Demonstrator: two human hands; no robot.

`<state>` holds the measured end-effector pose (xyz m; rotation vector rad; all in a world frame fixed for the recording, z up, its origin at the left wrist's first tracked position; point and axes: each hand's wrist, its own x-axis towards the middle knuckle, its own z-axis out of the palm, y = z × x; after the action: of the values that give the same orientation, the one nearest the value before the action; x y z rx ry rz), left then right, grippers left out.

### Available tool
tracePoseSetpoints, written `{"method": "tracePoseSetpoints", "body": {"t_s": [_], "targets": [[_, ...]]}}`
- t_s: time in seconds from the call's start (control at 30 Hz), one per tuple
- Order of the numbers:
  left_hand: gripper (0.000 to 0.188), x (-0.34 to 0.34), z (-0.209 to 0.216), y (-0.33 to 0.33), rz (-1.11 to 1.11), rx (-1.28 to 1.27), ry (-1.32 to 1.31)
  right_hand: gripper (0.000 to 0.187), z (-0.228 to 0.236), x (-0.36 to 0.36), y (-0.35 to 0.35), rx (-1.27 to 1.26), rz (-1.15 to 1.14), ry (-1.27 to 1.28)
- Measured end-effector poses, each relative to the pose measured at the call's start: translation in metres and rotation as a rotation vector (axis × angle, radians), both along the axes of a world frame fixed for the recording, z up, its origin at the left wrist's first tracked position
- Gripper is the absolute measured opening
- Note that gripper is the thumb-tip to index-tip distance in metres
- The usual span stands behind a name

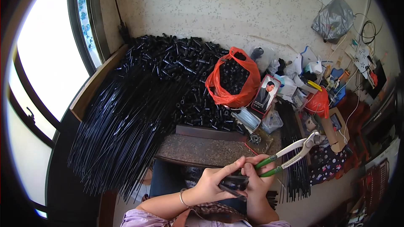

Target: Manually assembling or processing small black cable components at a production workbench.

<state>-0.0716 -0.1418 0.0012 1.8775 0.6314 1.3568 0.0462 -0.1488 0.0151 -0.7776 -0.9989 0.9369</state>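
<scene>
My hands meet in front of my lap, just off the near edge of the worktable (206,149). Dark, shiny black plastic pieces (235,182) sit in my closed left hand (210,185); their exact kind is hard to make out. My right hand (257,180) is wrapped round the green handles of a pair of metal pincers (294,149), whose jaws point up and to the right. The fingertips of both hands come together at the black pieces. What exactly is pinched between them is hidden.
Long thin black rods (122,122) cover the table's left side, with a heap of short black tubes (176,59) behind. A red plastic bag (214,88) holds more small black parts. Beside it leans a phone (266,94). More rods (294,159) hang at the right.
</scene>
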Motion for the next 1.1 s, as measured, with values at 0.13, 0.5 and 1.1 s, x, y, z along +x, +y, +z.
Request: {"method": "tracePoseSetpoints", "body": {"t_s": [0.13, 0.5, 1.1], "targets": [[0.077, -0.004, 0.003, 0.001, 0.008, 0.037, -0.025, 0.026, -0.005, -0.001, 0.008, -0.024, 0.141, 0.164], [0.057, -0.018, 0.007, 0.009, 0.056, -0.295, -0.190, 0.024, -0.009, -0.022, -0.001, 0.005, 0.419, 0.144], [0.066, -0.027, 0.005, 0.010, -0.065, -0.223, -0.224, 0.035, -0.019, -0.029, 0.009, 0.384, 0.259, -0.216]]}}
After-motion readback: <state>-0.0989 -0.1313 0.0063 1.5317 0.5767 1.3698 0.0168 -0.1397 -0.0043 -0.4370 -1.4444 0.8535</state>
